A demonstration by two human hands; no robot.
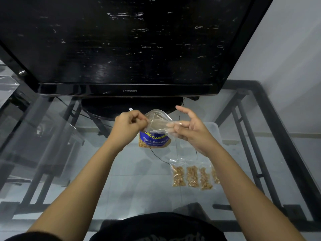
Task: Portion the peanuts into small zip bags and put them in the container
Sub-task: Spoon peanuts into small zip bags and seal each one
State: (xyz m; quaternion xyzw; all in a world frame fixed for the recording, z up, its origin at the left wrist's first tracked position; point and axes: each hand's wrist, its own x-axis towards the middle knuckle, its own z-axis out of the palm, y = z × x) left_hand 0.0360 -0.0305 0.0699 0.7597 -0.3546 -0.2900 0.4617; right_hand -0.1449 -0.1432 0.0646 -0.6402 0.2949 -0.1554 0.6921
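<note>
Both hands (129,123) (188,129) hold an empty zip bag (159,121) (above table (52,153)).

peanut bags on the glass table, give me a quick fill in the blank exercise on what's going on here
1. Both hands, left hand and right hand, hold an empty clear ___ above the table.
2. The filled small bags lie in a row under the ___ forearm.
3. The blue peanut packet lies just below the ___ hand.
4. The brand on the television reads ___.

Missing words: zip bag; right; left; Samsung
</note>
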